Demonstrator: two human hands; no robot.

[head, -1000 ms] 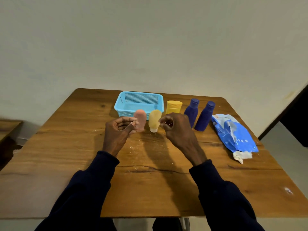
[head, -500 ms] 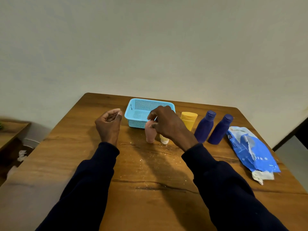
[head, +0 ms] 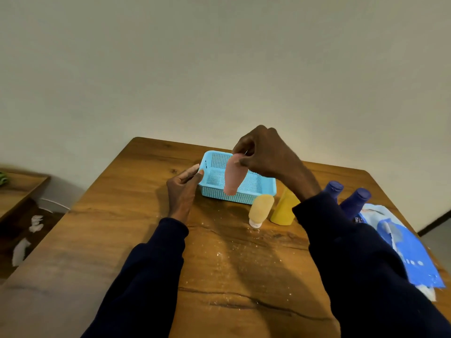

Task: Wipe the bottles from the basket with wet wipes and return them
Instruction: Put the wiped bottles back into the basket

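Note:
My right hand [head: 264, 152] pinches the top of a pink bottle [head: 233, 174] and holds it hanging in the air over the light blue basket [head: 258, 191]. My left hand [head: 183, 189] is at the basket's left end, fingers straight, fingertips touching its corner. A pale yellow tube [head: 260, 208] stands cap down in front of the basket, next to a yellow bottle [head: 283, 211]. Two dark blue bottles [head: 356, 198] stand further right, partly hidden by my right sleeve. The blue wet wipes pack [head: 410, 254] lies at the table's right edge.
The wooden table [head: 219, 276] has pale crumbs and a dark crack across its middle. A low wooden shelf [head: 17, 189] stands to the left, with white scraps [head: 26, 240] on the floor below it.
My right hand took the pink bottle by its top and lifted it off the table over the basket. My left hand moved right to the basket's corner and opened its fingers.

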